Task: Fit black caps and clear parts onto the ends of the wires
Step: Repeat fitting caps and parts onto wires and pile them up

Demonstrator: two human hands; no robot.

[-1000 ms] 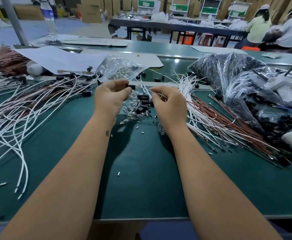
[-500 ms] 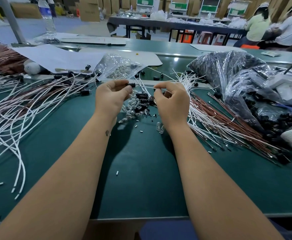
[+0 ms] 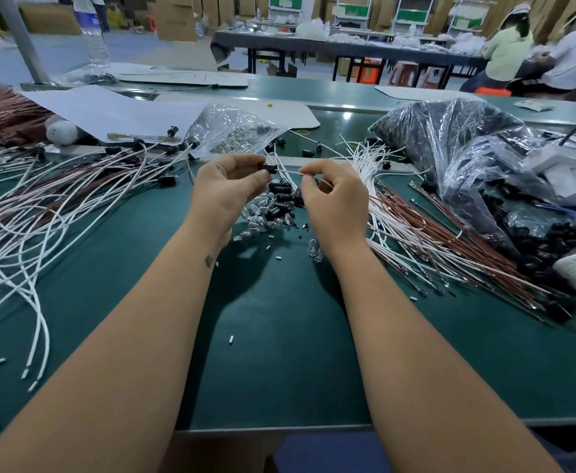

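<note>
Judging by the bench, you are mid-batch: a spread of white and brown wires already tipped with black caps lies at your left, while a bundle of bare-ended white and brown wires waits at your right, beside a heap of loose black caps and clear bulb-like parts. Your left hand pinches a small black cylindrical cap; your right hand pinches a thin white wire, its end at the cap. Seating cannot be confirmed.

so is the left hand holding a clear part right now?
No, the left hand pinches a black cap, while the right hand holds a white wire leading into it.
</note>
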